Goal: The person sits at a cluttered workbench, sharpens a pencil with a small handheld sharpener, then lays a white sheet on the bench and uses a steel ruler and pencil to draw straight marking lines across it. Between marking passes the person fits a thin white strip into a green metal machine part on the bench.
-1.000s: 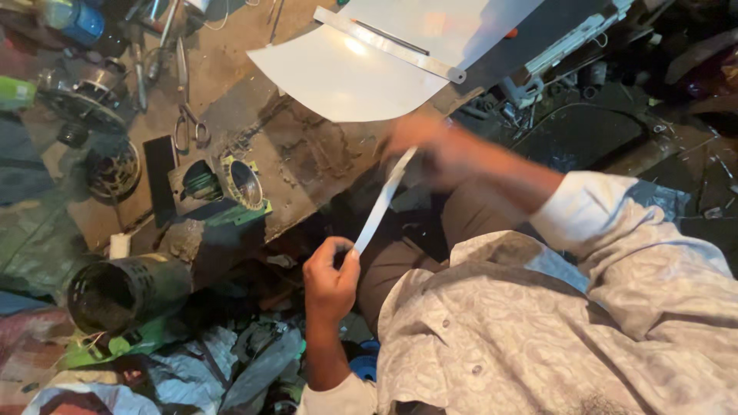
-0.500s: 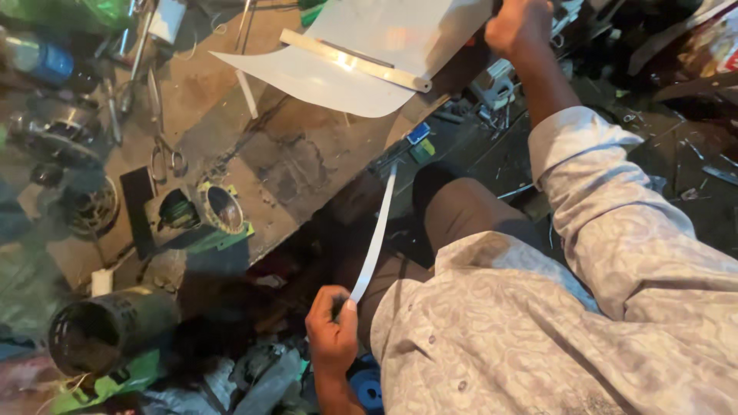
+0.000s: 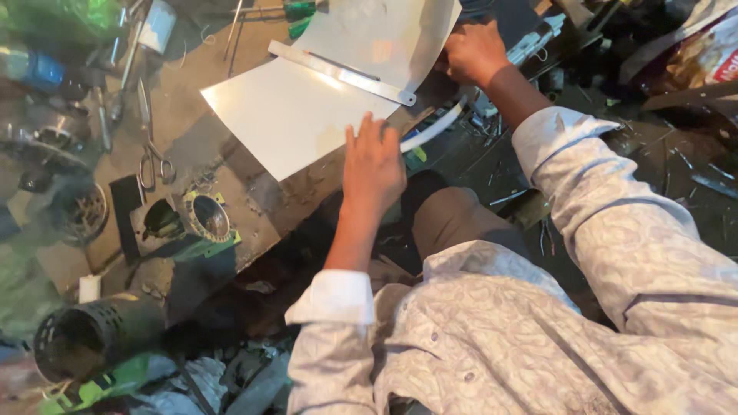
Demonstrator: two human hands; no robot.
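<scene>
A white sheet (image 3: 307,115) lies on a worn workbench (image 3: 192,131), with a metal ruler (image 3: 342,74) slanting across it. My left hand (image 3: 373,165) lies at the sheet's near edge, fingers stretched forward. A narrow white strip (image 3: 434,128) curves out from its thumb side toward the right. My right hand (image 3: 473,50) is curled at the sheet's right edge and seems to grip it. Patterned light sleeves cover both my arms.
Scissors (image 3: 151,160) lie left of the sheet. A round metal ring part (image 3: 207,217) sits at the bench's near edge, a black perforated cylinder (image 3: 81,338) below it. A blue bottle (image 3: 34,69) and tools crowd the far left. Scrap litters the floor on the right.
My left hand rose from low beside my knee to the sheet's near edge, carrying the strip with it. My right hand stays at the sheet's right edge. The view shifted.
</scene>
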